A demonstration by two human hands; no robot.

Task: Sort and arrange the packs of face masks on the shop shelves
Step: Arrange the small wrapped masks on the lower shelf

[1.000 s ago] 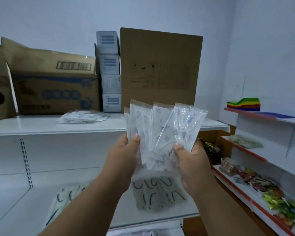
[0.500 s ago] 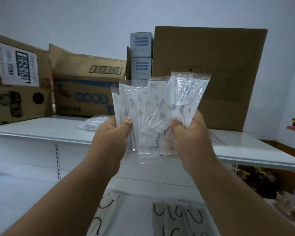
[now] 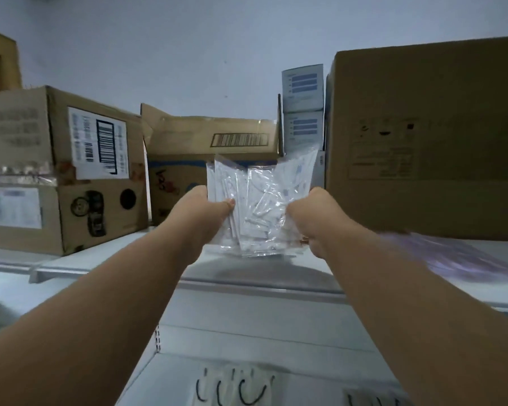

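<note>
Both hands grasp one fanned bundle of clear mask packs (image 3: 258, 206) at the centre of the frame, held just above the front of the top shelf (image 3: 258, 275). The left hand (image 3: 201, 212) pinches the bundle's left edge, thumb lying across the front; the right hand (image 3: 311, 218) is curled around the right edge. Whether the bottom of the packs touches the shelf cannot be told.

The step in hand looks like setting this bundle down. To do it well, square the fan into a tidy stack first, lower it flat into the open patch of shelf below it, and let go with both hands together so the slippery wrappers do not slide apart.

At left stands a cardboard box with a barcode label (image 3: 62, 171), and next to it a lower open box (image 3: 211, 159) sits right behind the bundle, which limits how far back the packs can go. Right of that are stacked small white boxes (image 3: 304, 104), then a large plain box (image 3: 425, 139) filling the right side. A blurred pale purple pile (image 3: 449, 256) lies on the shelf at right, near the right forearm, and could be brushed. More packs with dark loops (image 3: 232, 388) lie on the lower shelf at bottom centre.
</note>
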